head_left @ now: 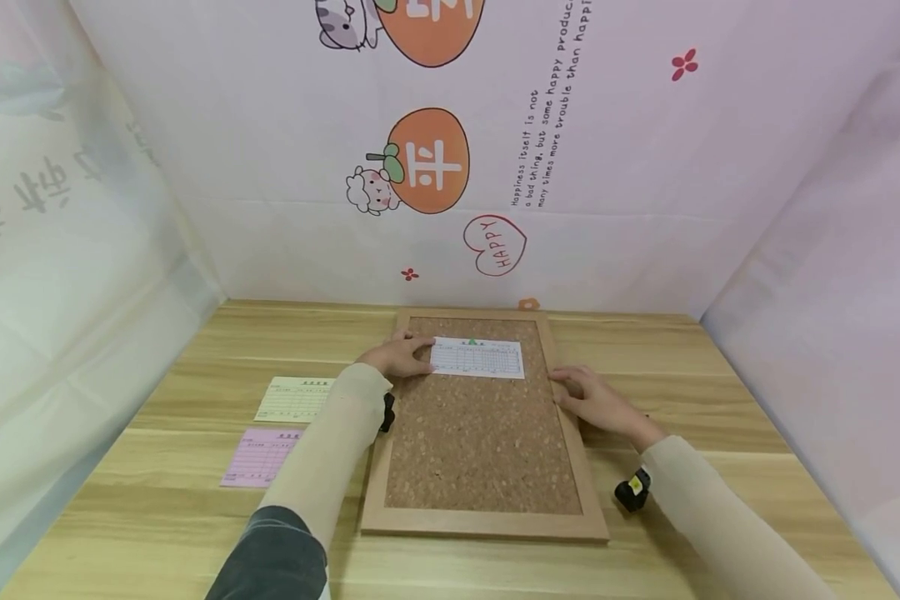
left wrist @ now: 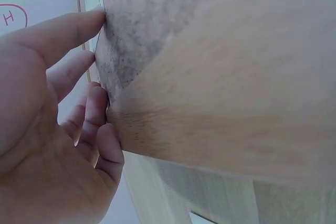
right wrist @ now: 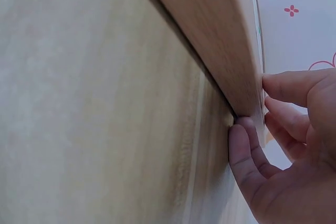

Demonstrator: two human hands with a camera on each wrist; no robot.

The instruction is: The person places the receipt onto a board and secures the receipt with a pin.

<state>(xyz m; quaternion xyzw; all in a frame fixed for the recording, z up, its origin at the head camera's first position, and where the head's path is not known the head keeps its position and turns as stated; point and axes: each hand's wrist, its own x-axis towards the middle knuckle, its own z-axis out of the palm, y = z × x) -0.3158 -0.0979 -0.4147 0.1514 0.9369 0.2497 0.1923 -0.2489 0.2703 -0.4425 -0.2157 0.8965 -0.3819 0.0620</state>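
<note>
A cork board [head_left: 480,442] in a pale wooden frame lies on the table. On its upper part is a white printed form [head_left: 476,358], with a green pin [head_left: 472,341] at its top edge. My left hand [head_left: 399,357] reaches over the left frame side, two fingertips touching the form's left edge. In the left wrist view, the other fingers [left wrist: 96,106] of that hand rest by the board's edge. My right hand [head_left: 596,402] touches the right frame side; the right wrist view shows fingertips [right wrist: 240,142] low beside the frame and others on its upper face.
Left of the board lie a pale yellow form [head_left: 292,400] and a pink form [head_left: 262,457], both partly hidden by the left sleeve [head_left: 330,450]. A printed white curtain [head_left: 607,258] hangs behind the wooden table [head_left: 157,500] and along both sides.
</note>
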